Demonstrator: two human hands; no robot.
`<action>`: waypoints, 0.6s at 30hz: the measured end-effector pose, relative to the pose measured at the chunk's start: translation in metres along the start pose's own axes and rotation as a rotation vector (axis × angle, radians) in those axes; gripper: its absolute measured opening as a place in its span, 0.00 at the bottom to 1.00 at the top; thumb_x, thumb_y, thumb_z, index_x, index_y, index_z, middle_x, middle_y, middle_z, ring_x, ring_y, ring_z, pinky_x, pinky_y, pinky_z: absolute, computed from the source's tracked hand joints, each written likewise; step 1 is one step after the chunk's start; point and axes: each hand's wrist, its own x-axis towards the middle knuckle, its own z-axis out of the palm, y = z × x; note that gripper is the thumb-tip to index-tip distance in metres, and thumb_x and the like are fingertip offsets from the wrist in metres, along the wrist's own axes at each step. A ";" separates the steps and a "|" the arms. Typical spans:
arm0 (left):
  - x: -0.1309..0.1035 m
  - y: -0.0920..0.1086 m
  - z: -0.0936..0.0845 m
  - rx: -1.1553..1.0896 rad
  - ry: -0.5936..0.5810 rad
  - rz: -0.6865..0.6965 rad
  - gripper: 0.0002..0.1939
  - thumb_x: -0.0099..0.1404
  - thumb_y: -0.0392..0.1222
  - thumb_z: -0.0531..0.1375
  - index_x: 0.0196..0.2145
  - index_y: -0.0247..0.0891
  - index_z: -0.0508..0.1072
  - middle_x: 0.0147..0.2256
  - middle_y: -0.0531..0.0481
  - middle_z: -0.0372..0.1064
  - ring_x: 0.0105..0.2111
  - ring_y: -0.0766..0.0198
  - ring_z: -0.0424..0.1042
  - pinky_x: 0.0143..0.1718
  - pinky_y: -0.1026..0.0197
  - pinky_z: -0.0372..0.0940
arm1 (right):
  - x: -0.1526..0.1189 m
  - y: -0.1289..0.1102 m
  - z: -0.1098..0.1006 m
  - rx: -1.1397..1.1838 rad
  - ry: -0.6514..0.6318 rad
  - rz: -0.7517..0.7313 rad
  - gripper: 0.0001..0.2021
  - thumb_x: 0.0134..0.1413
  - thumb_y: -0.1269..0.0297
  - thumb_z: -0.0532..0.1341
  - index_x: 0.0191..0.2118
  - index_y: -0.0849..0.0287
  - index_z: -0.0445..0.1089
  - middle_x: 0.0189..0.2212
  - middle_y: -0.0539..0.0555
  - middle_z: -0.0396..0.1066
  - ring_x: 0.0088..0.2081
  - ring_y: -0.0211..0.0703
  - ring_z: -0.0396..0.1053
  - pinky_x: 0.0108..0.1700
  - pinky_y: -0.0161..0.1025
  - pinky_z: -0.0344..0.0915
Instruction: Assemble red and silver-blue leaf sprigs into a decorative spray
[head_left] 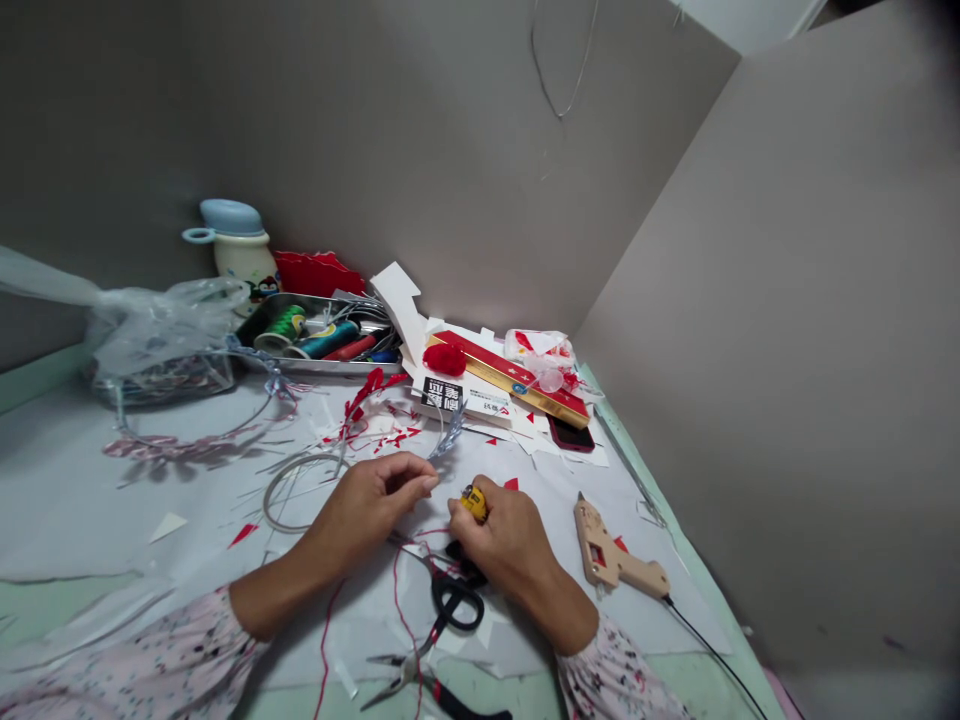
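Note:
My right hand (504, 530) is closed round what looks like a yellow lighter (473, 502) with dark print. Left of it, my left hand (390, 490) has thumb and forefinger pinched together; whatever is between them is too small to make out. Just behind those fingertips are silvery-blue leaves (451, 432) on a thin headband. Red thread (397, 590) runs over the table below my hands. Scissors with black handles (457, 603) lie under my right hand, their blades partly hidden. Pliers (409, 672) lie nearest me.
A beige glue gun (615, 555) with a cord lies at right. Behind are a red and gold box (517, 380), a phone (571, 434) and a metal tray (337, 368) of thread spools. At left stand a bottle (244, 255) and a plastic bag (161, 330).

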 end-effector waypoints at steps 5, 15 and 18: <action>-0.002 0.001 0.001 0.078 -0.007 0.060 0.09 0.60 0.47 0.60 0.31 0.41 0.77 0.31 0.50 0.77 0.33 0.58 0.72 0.36 0.59 0.63 | 0.000 0.002 0.001 -0.008 0.006 -0.014 0.10 0.52 0.60 0.58 0.25 0.57 0.59 0.18 0.45 0.56 0.22 0.34 0.49 0.27 0.35 0.40; -0.002 0.000 -0.001 0.118 -0.017 0.063 0.10 0.61 0.47 0.58 0.31 0.41 0.76 0.31 0.51 0.76 0.32 0.58 0.72 0.35 0.59 0.63 | 0.000 0.002 -0.002 -0.013 -0.004 -0.014 0.11 0.56 0.58 0.57 0.26 0.56 0.59 0.18 0.45 0.57 0.22 0.36 0.53 0.26 0.35 0.42; -0.001 0.002 -0.001 0.087 -0.002 0.054 0.10 0.60 0.48 0.59 0.31 0.40 0.76 0.30 0.51 0.76 0.31 0.58 0.71 0.34 0.60 0.62 | 0.001 0.001 -0.006 0.002 0.022 0.001 0.12 0.57 0.54 0.56 0.29 0.56 0.60 0.19 0.45 0.58 0.22 0.38 0.57 0.27 0.35 0.45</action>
